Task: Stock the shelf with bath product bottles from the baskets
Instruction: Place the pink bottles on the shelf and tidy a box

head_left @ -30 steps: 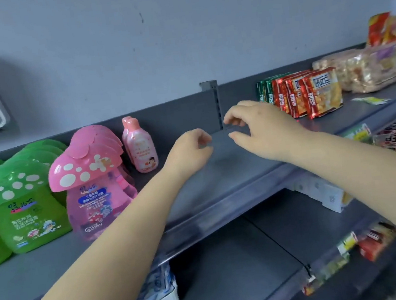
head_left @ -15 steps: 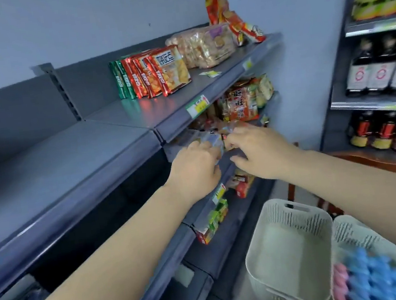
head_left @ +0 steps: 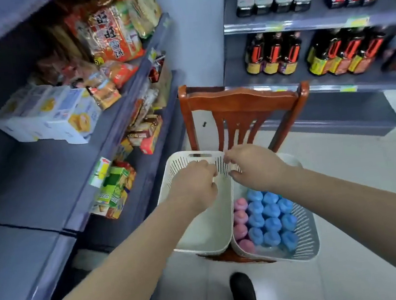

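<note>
Two white slotted baskets sit side by side on the seat of a wooden chair (head_left: 241, 102), their inner walls touching. The left basket (head_left: 202, 236) shows only its bare inside, while the right basket (head_left: 305, 236) is packed with bath product bottles standing upright, blue caps (head_left: 270, 215) filling most of it and a column of pink caps (head_left: 240, 219) along its left side. The left hand (head_left: 193, 185) hangs over the left basket with its fingers curled, grasping nothing visible. The right hand (head_left: 253, 165) hovers above the far end of the right basket, fingers bent and thumb out, also holding nothing; both are near the wall where the baskets meet. To the left, the grey shelf (head_left: 33, 175) carries snack packs and boxes, with bare stretches closer in. Dark sauce bottles (head_left: 272, 53) line the shelving beyond the chair. A dark shoe (head_left: 243, 291) stands on the pale tiled floor.
</note>
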